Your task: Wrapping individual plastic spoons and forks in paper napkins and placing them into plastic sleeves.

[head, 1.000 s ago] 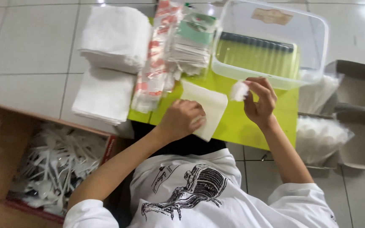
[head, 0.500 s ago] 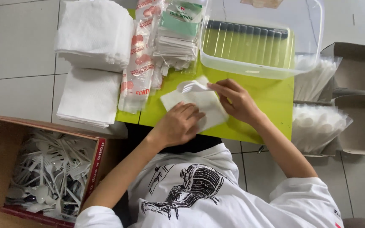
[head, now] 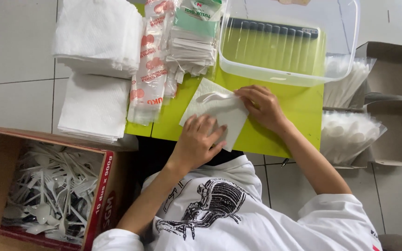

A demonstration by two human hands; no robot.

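Flat-palmed, left hand [head: 196, 139] pins napkin [head: 219, 114] on green table [head: 298, 107]; right hand [head: 261, 104], at 2 o'clock, pinches white plastic spoon [head: 215, 96] against it. Napkin: thin, limp, tear-prone; take by corners. Spoon: light, stiff, slippery; take by handle.

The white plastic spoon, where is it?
In the head view, the white plastic spoon lies on the napkin mid-table, under the right hand, below the clear tub.

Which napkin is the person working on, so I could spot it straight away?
Find the lime-green board on the floor. On it lies one white napkin, pinned under both hands, with a white plastic spoon on top. Unlike the napkin stacks further left, it is single.
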